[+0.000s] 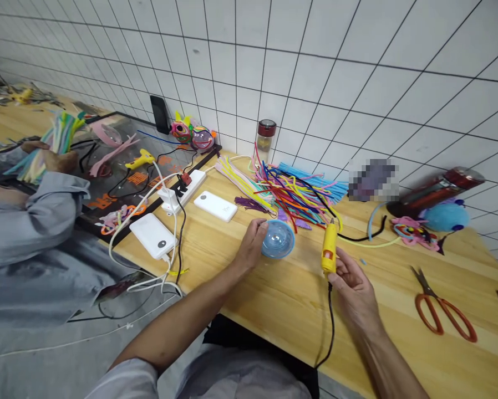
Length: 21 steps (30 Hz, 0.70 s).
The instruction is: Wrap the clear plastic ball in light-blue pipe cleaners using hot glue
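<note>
My left hand (pixel 252 243) grips the left rim of a small clear bowl (pixel 278 239) edged in blue, above the wooden table (pixel 249 299). In my right hand (pixel 352 280) is a yellow glue gun (pixel 329 252), held by its lower part with the nozzle pointing up and away from me. A black cord hangs from the gun toward the table's front edge. Behind the bowl lies a tangled pile of colourful pipe cleaners (pixel 299 191).
Orange-handled scissors (pixel 434 305) lie at right. White power banks (pixel 216 206), a power strip (pixel 184 191) and loose cables are at left. A red-lidded jar (pixel 266 136) and a flask (pixel 436 191) stand or lean by the wall. Another person's hands (pixel 60 160) hold pipe cleaners.
</note>
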Motion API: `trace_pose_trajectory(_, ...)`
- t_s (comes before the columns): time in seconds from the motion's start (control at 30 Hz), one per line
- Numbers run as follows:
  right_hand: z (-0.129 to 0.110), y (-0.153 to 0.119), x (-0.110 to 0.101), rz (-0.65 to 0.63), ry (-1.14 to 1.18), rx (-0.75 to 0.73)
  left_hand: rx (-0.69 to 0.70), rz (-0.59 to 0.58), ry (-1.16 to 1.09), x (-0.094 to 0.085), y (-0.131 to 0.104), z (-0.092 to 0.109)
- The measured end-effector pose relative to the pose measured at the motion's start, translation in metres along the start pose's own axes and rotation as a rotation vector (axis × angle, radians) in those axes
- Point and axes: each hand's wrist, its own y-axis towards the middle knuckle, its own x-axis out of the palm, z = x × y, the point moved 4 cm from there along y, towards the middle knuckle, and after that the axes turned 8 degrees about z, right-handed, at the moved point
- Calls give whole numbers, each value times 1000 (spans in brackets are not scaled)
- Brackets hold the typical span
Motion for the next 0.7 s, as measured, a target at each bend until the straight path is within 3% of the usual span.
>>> trace_pose_trajectory(0.3, -1, 9, -12, 118, -56, -12, -8, 43, -19, -3, -12, 7)
trace_pose_trajectory(0.7, 5, 7, -23, 207, -110, 86, -232, -76, -170, -1, -21, -4)
